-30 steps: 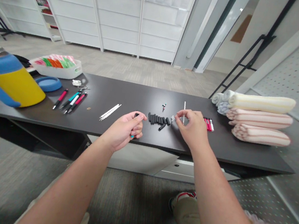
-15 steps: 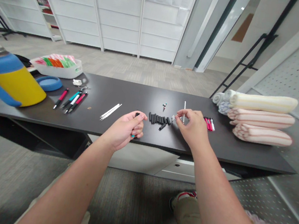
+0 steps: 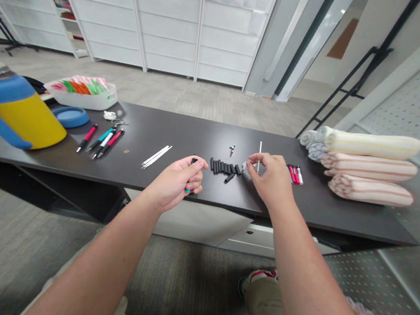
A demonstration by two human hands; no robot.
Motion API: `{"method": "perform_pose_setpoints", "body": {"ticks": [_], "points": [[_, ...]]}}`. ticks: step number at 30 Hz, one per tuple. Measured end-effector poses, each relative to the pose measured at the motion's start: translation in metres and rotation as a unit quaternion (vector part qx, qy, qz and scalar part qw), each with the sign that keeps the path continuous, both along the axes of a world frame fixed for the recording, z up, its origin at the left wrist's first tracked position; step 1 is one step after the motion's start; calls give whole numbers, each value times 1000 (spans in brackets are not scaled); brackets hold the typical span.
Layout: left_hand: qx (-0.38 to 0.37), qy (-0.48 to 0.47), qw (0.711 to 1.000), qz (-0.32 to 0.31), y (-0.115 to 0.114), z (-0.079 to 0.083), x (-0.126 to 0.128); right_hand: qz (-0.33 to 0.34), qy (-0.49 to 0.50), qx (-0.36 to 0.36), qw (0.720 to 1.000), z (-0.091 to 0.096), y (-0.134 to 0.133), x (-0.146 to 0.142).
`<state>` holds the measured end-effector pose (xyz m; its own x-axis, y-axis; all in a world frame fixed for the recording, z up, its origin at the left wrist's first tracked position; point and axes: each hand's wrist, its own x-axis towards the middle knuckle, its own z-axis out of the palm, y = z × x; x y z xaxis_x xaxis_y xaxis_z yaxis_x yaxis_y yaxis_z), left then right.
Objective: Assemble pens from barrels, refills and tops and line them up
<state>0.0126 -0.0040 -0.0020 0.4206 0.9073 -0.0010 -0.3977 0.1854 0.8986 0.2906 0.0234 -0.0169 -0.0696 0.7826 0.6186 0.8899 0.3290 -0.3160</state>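
My left hand (image 3: 178,181) is closed round a pen barrel with a black top end and a teal tip showing below the fingers, held above the black table (image 3: 182,132) near its front edge. My right hand (image 3: 270,178) pinches a thin white refill (image 3: 260,152) that stands upright, with a small silver piece at the fingertips. Between the hands lies a row of several black grip sleeves (image 3: 224,168). A small teal-tipped part (image 3: 230,149) lies behind the row.
Loose white refills (image 3: 156,156) lie left of my left hand, finished pens (image 3: 102,140) further left. Red pen parts (image 3: 294,174) lie beside rolled towels (image 3: 366,165). A yellow and blue jug (image 3: 15,110), a blue lid (image 3: 69,116) and a white tray (image 3: 81,92) stand far left.
Nothing has changed apart from a slight shift of the camera; both hands stay where they were with the same hold.
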Motion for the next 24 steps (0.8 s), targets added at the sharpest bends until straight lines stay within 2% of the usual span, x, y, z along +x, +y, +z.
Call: {"method": "perform_pose_setpoints", "body": {"ticks": [12, 17, 24], "points": [[-6, -2, 1000, 2, 1, 1, 1, 15, -21, -5, 1000, -2, 2, -1], [-31, -35, 999, 23, 0, 3, 2, 17, -35, -17, 999, -5, 5, 1], [-53, -66, 996, 12, 1, 3, -1, 12, -38, -28, 999, -4, 5, 0]]}}
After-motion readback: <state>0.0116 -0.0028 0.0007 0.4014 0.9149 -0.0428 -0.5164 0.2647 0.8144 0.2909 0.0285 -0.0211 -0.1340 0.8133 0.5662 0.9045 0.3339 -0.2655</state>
